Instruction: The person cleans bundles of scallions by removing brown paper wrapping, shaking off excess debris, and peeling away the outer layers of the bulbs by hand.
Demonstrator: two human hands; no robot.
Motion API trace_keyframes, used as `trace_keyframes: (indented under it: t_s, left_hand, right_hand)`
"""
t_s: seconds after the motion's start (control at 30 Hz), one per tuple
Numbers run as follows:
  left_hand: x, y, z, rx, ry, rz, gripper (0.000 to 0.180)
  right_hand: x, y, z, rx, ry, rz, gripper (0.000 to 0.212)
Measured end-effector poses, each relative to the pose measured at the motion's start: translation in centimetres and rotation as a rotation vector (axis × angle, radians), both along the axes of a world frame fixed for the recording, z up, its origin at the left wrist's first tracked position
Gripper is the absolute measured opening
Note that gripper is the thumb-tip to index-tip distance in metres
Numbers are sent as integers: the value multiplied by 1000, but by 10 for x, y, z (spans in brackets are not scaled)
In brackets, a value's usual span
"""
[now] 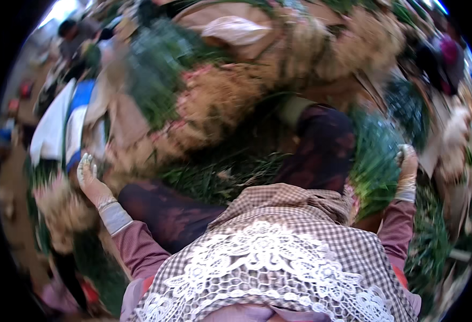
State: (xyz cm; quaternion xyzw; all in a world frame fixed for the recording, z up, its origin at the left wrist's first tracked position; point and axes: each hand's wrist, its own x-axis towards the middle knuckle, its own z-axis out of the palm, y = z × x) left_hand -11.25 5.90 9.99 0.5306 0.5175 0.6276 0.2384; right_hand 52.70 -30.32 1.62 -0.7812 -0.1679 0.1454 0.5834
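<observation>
One checked apron (324, 236), with white lace (268, 260) across it, fills the lower centre and serves as reference. Left hand (88, 174): well out to the left of the apron and a little beyond its far edge, near a white and blue sack (77, 118); fingers point away from the apron, slightly parted and a little bent, nothing visible in them. Right hand (407, 161): right of the apron, also beyond its far edge, just beside a bunch of long green stalks (376, 153); fingers bent, degree of closure unclear; cannot tell whether they touch or grip any stalk. The bunch itself lies between the right hand and the trousered legs (322, 142), just beyond the apron's right part, with pinkish stem ends toward the apron. Between the legs, directly beyond the apron: loose green leaves (220, 177) on the ground. Farther beyond, left of centre: a large heap of blurred green tops (163, 67), bordered on its right by a mass of tan roots (230, 88) with pink stems at the join. Beyond and right of the apron: more tan root bundles (367, 43). Left of the apron, nearer than the sack: another root bundle (64, 209). Far beyond the apron, at upper left, a blurred person (75, 37); at upper right, another person (444, 61).
</observation>
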Motion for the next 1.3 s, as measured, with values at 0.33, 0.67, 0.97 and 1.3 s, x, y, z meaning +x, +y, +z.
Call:
trace_keyframes:
  t_s: [0.33,0.67,0.97,1.3]
  left_hand:
    - [-134,-224,-46,-193,-218,681,30]
    - [-126,-247,-46,-212,-46,554,32]
    - [-43,-129,-45,-122,447,270,33]
    - [80,-45,-53,-43,711,-78,31]
  right_hand:
    - [-131,294,89,103,-132,973,18]
    - [-307,328,10,-460,-921,1553,32]
    - [-192,240,95,-6,-779,876,25]
    - [-64,95,97,-27,-510,384,22]
